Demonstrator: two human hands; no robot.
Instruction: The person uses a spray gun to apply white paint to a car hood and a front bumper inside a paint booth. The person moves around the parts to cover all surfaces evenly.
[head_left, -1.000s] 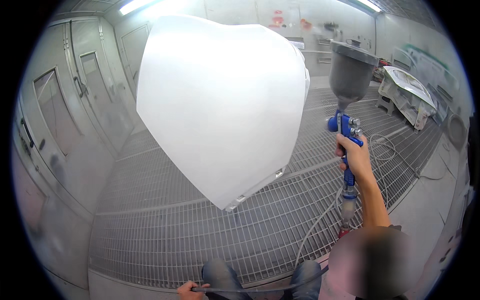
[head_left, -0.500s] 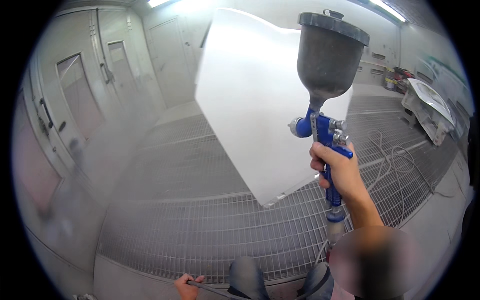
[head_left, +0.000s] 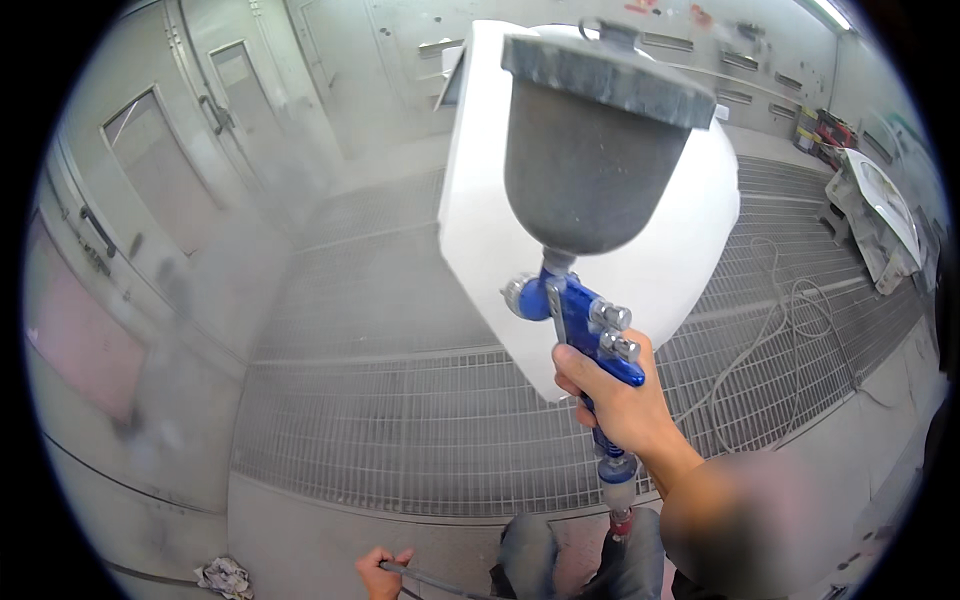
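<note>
My right hand point(head_left: 620, 395) is wrapped round the handle of a blue spray gun point(head_left: 575, 310). A dark grey cup with a lid point(head_left: 600, 150) sits on top of the gun, and its round nozzle points left. Beyond the gun stands a large white panel point(head_left: 490, 260), partly hidden behind the cup. Low in the view, my left hand point(head_left: 383, 573) is closed round a thin grey hose point(head_left: 440, 585), which runs to the right across my legs. A blurred patch covers part of my right forearm.
Metal floor grating point(head_left: 400, 430) spreads under the panel. A pale hose point(head_left: 790, 320) lies coiled on it at right, near another white part point(head_left: 880, 210). Cans point(head_left: 806, 128) stand at the back right. Doors point(head_left: 165, 170) line the left wall; a crumpled cloth point(head_left: 225, 577) lies lower left.
My right hand has brought the spray gun left, lower and closer, so its cup looks larger. The view has shifted, and the white panel shows at another angle. My left hand keeps the hose.
</note>
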